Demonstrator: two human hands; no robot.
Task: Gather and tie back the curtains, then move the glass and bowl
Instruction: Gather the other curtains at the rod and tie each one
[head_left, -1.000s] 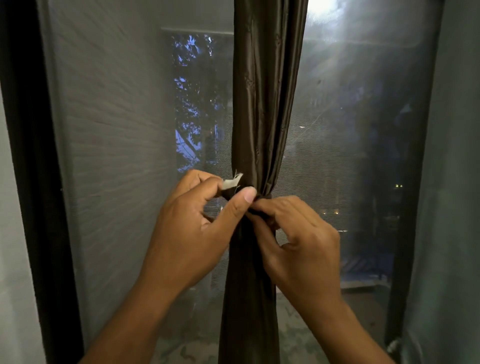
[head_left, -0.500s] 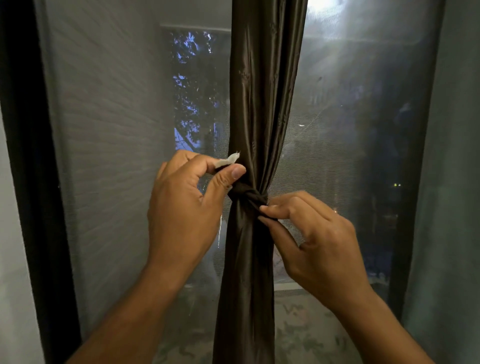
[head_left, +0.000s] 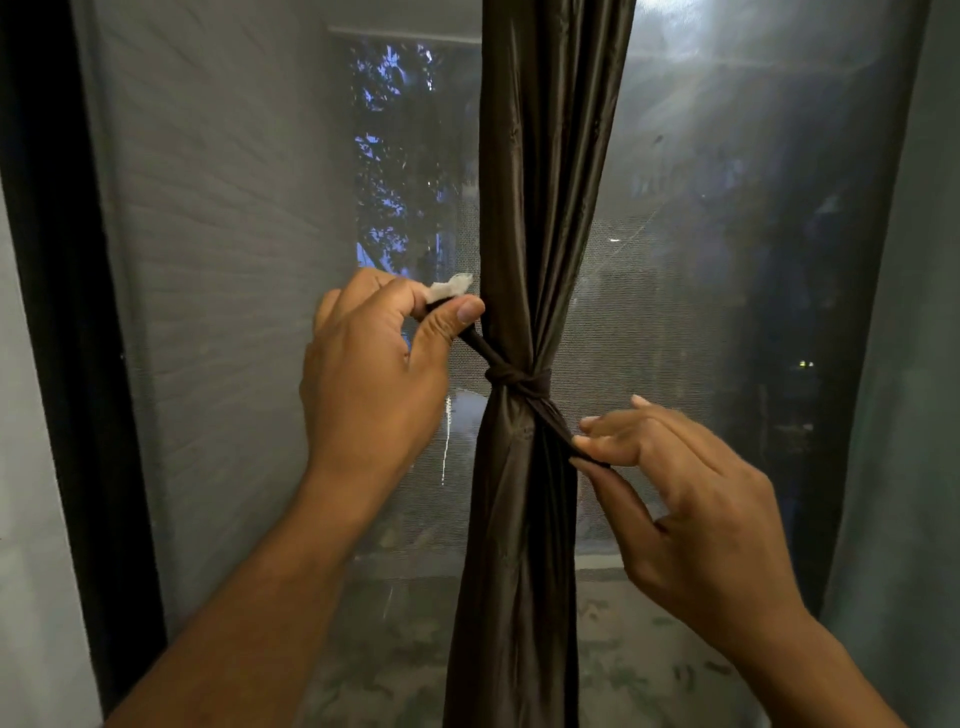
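Note:
A dark brown satin curtain hangs gathered in front of the window, cinched at mid height by a knotted brown tie band. My left hand pinches the band's upper left end, which carries a white tab, between thumb and forefinger. My right hand pinches the band's lower right end, down and right of the knot. The two ends run out diagonally from the knot. No glass or bowl is in view.
A mesh screen covers the window behind the curtain. A black window frame stands at the left. A pale sheer curtain hangs along the right edge. A sill runs low behind the curtain.
Both hands have drawn apart, left going up and left, right going down and right. The band's ends have stretched out and the knot now shows tight around the curtain.

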